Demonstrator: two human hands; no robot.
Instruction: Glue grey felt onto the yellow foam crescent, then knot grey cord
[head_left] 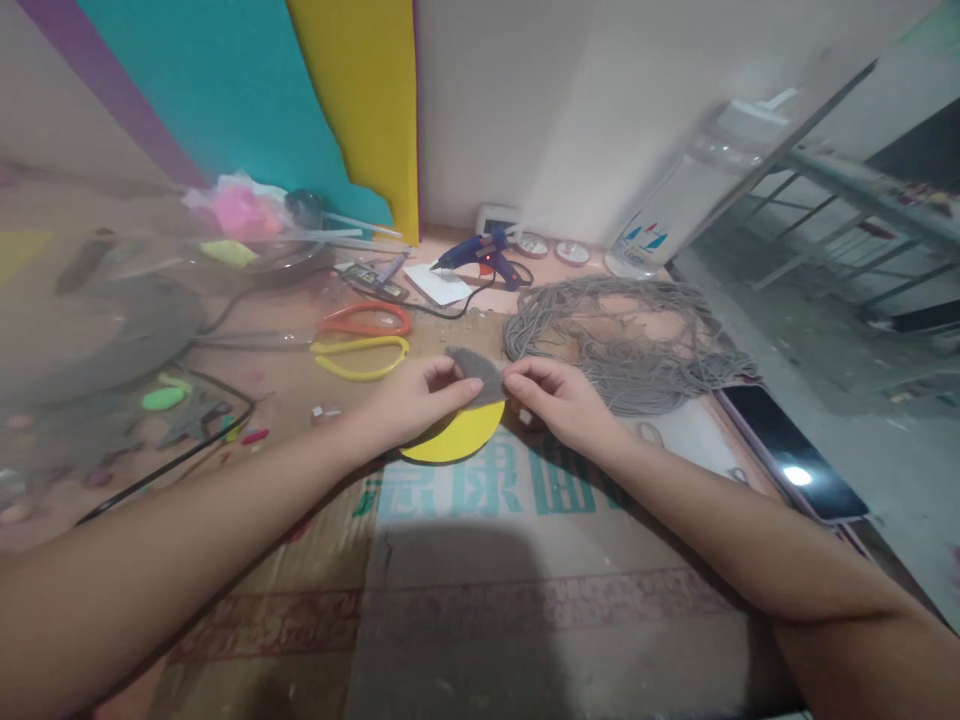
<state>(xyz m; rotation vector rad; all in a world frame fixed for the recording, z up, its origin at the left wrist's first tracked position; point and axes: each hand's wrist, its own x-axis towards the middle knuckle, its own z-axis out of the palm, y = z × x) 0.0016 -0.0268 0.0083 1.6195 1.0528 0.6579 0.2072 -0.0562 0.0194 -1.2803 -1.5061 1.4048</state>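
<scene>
Pale wall (517,130) at back, with a teal sheet (225,90) and a yellow sheet (375,110) propped against it. Table (491,302) is cluttered; its near part is covered by cardboard (450,610) printed with teal characters. Above the cardboard, near center, a yellow disc (454,437) is held by the left hand (424,400), grip closed on it, thumb on top. Upper part of disc is covered by a grey layer (482,372). Right hand (562,405) is placed at the disc's right edge, grip narrow, fingertips pinched; whether a strand is held cannot be told, view too soft. Just beyond the right hand, a loose grey cord bundle (637,392) is spread. Blue glue gun (480,250) is set behind, nozzle over a white card (439,287). Orange handle (365,331) and yellow handle (360,376) are seen beyond the left hand. Clear bottle (660,215) is stood at back right; phone (787,445) is laid by the right table edge.
</scene>
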